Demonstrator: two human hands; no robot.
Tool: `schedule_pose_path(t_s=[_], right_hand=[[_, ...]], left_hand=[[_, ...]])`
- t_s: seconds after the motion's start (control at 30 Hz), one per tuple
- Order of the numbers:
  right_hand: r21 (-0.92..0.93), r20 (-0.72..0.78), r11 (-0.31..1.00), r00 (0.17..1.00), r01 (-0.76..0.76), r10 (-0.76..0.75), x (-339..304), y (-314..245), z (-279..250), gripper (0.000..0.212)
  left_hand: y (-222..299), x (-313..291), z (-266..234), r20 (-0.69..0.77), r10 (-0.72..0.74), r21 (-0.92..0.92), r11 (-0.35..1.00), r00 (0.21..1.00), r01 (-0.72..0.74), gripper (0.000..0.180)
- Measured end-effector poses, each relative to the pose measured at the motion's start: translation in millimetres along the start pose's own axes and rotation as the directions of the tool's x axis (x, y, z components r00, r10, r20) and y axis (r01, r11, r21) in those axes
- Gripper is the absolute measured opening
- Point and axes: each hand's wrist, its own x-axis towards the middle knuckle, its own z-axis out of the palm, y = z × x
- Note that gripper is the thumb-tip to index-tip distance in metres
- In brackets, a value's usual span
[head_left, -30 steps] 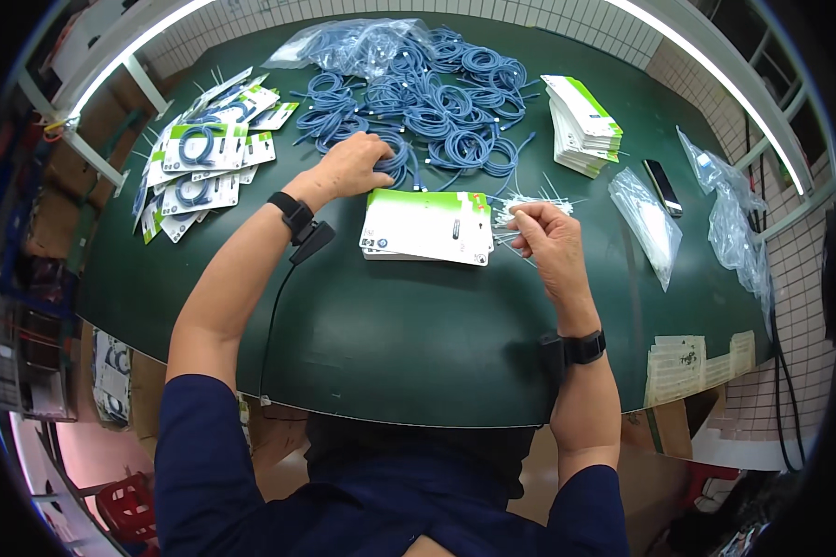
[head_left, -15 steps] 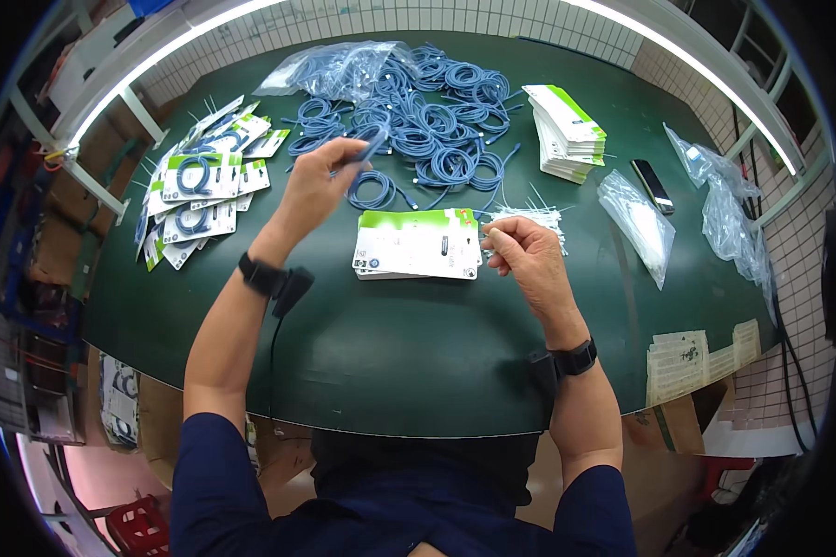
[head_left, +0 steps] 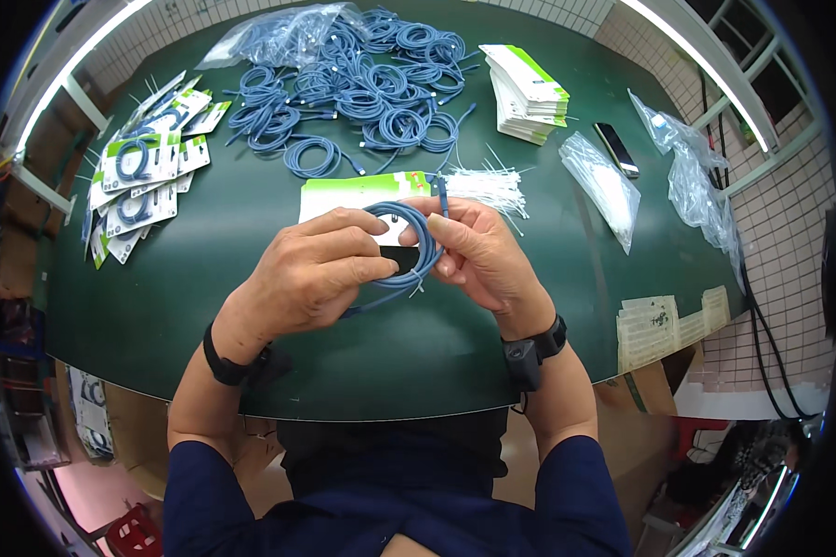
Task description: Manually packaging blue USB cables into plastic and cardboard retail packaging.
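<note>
Coil of blue cable (head_left: 428, 249) up over middle of table, left hand (head_left: 311, 269) and right hand (head_left: 483, 249) both pinching rim, fingers nearly together. Part done, I'd guess: carded coils (head_left: 139, 172) piled left, loads of loose coils (head_left: 381, 93) far side, bare cards (head_left: 330, 197) middle, white ties (head_left: 486, 191) right. Dark green tabletop (head_left: 437, 371), tiled wall (head_left: 782, 232), bright strip lights (head_left: 93, 70).

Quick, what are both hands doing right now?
Left hand: closed, holding the left side of a blue ring-shaped coiled cable.
Right hand: closed, holding its right side.
</note>
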Motion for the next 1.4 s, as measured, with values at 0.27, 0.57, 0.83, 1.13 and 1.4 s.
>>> schedule_pose_path(t_s=[0.27,0.57,0.83,1.13,1.4], right_hand=[[0.159,0.114,0.987,0.993,0.011,-0.03,1.9,11.0,11.2,0.054],[0.035,0.169,0.975,0.96,0.22,-0.223,-0.8,17.7,21.9,0.062],[-0.045,0.202,0.958,0.941,0.285,-0.27,-0.4,23.0,23.9,0.058],[-0.302,0.132,0.946,0.988,0.118,-0.081,0.4,29.5,34.1,0.048],[-0.385,0.081,0.923,0.997,0.029,0.002,2.2,21.8,29.3,0.049]], left_hand=[[0.4,-6.9,0.0,-0.324,0.029,-0.063,0.997,0.946,-0.052,0.045],[1.8,-33.6,29.2,-0.122,-0.586,-0.839,0.492,0.801,0.232,0.057],[29.6,-18.5,34.4,-0.243,-0.575,-0.828,0.542,0.781,0.142,0.05],[19.0,-25.2,27.6,-0.003,-0.704,-0.912,0.293,0.71,0.286,0.056],[1.4,-23.9,28.2,0.303,-0.694,-0.938,-0.096,0.653,0.333,0.069]])
